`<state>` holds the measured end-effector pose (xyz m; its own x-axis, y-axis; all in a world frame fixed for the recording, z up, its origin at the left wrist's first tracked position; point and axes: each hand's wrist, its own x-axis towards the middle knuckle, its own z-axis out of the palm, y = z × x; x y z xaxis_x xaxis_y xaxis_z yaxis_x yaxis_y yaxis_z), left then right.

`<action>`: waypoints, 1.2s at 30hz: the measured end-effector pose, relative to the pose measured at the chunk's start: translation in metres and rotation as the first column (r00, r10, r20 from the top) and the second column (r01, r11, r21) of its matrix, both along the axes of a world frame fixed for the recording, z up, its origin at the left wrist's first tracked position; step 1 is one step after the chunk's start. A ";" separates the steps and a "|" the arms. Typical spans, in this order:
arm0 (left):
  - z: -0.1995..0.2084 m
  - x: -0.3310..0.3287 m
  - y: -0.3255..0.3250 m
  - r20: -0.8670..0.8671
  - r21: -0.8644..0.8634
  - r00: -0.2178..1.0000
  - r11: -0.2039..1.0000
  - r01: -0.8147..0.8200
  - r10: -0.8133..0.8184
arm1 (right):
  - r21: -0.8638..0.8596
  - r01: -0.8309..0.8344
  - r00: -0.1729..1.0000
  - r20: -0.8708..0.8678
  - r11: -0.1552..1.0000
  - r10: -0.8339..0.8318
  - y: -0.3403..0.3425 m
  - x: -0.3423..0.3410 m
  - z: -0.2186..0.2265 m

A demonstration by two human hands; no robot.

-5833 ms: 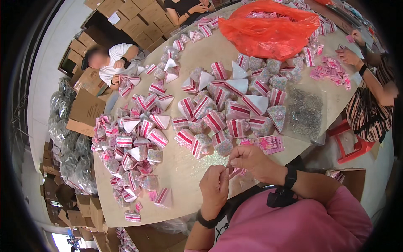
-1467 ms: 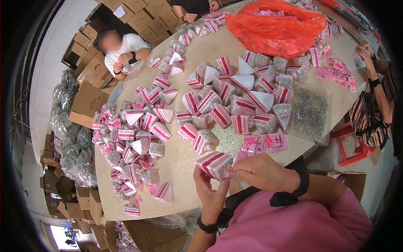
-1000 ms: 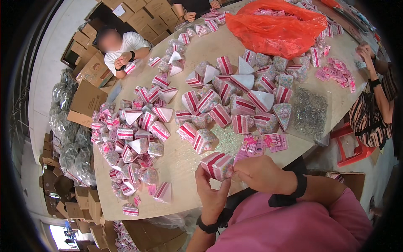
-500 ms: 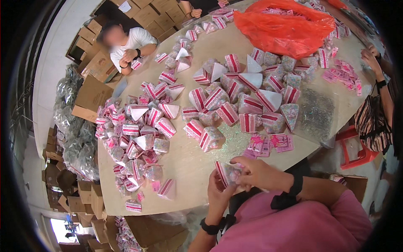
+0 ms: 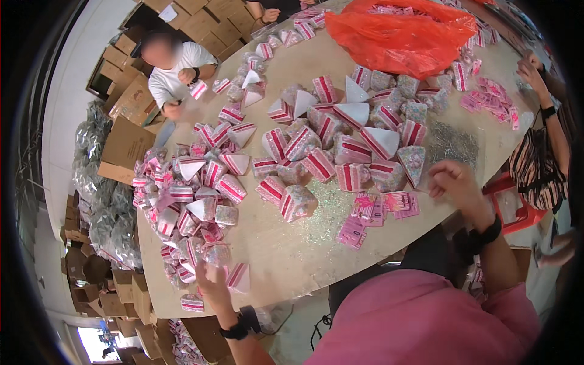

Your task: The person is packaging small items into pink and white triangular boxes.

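Note:
My left hand [image 5: 214, 291] reaches to the near end of the left pile of toy cake slices [image 5: 232, 188], its fingers stretched out beside them. The slices are wedge-shaped, pink and white with a red stripe and speckled, glittery backs. A lone slice [image 5: 239, 278] lies just right of that hand. Over the right side of the table, my right hand [image 5: 455, 184] has its fingers bent and apart, holding nothing I can see. It is close to a heap of thin silver metal pieces [image 5: 453, 146] and a few pink printed cards [image 5: 401, 205].
A larger group of slices [image 5: 350, 146] fills the middle of the table [image 5: 286, 255], with loose glitter [image 5: 328, 207] near it. Farther back sits a red plastic bag [image 5: 395, 36]. A co-worker [image 5: 173, 73] handles a slice at the far left; cardboard boxes [image 5: 125, 143] stand behind.
The slice held between both hands has left them. My left hand has moved left to the pile, and my right hand has moved right toward the metal pieces.

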<state>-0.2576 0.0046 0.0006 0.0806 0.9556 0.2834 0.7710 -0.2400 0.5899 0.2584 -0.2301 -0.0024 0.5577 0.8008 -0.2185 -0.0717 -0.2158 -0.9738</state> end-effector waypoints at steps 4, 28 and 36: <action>-0.018 0.022 -0.047 -0.555 0.116 0.801 0.974 -0.194 0.226 | -0.132 0.048 0.928 0.373 0.990 0.004 -0.027 0.037 -0.008; -0.042 0.219 -0.091 -0.011 -0.091 0.761 0.758 0.645 -0.649 | -0.229 0.168 0.510 0.853 0.959 0.115 -0.017 0.050 -0.037; -0.047 0.258 -0.097 -0.232 -0.269 0.745 0.778 0.568 -0.625 | -0.224 0.139 0.497 0.858 0.965 0.128 -0.015 0.055 -0.052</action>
<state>0.0004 -0.0919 -0.0459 0.7018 0.7123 -0.0112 0.6441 -0.6276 0.4374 0.3136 -0.2453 -0.0541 0.5755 0.7933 0.1986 0.7686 -0.4416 -0.4629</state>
